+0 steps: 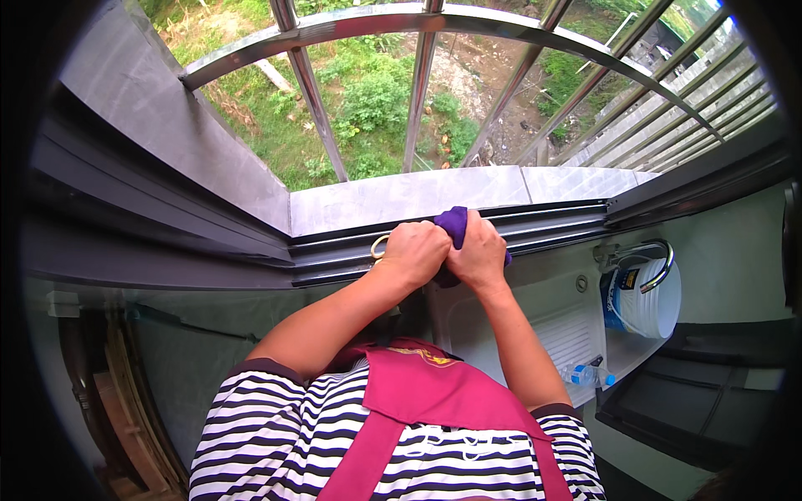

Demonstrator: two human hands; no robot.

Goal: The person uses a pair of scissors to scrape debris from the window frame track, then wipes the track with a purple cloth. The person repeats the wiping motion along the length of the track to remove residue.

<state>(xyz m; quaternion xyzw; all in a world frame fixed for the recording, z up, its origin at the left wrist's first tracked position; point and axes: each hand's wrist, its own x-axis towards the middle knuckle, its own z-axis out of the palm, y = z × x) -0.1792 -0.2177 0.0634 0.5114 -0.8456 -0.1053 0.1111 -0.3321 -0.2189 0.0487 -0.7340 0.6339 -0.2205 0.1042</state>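
A bunched purple cloth [452, 220] is gripped between my two hands over the dark metal window track [551, 224]. My left hand [418, 250] is a closed fist on the cloth's left side. Against it, my right hand [479, 250] has its fingers curled round the cloth, and a bit of purple shows beyond its outer edge. Beside my left hand a pale yellow ring-shaped thing [377, 247] shows above the track; what it belongs to is hidden.
Beyond the track lie a grey stone sill [407, 195] and metal window bars [421, 100]. On the right, a sink [517, 307] with a curved faucet [659, 275] holds a white bucket [658, 300] and a plastic bottle [586, 375]. Dark window frames stand at both sides.
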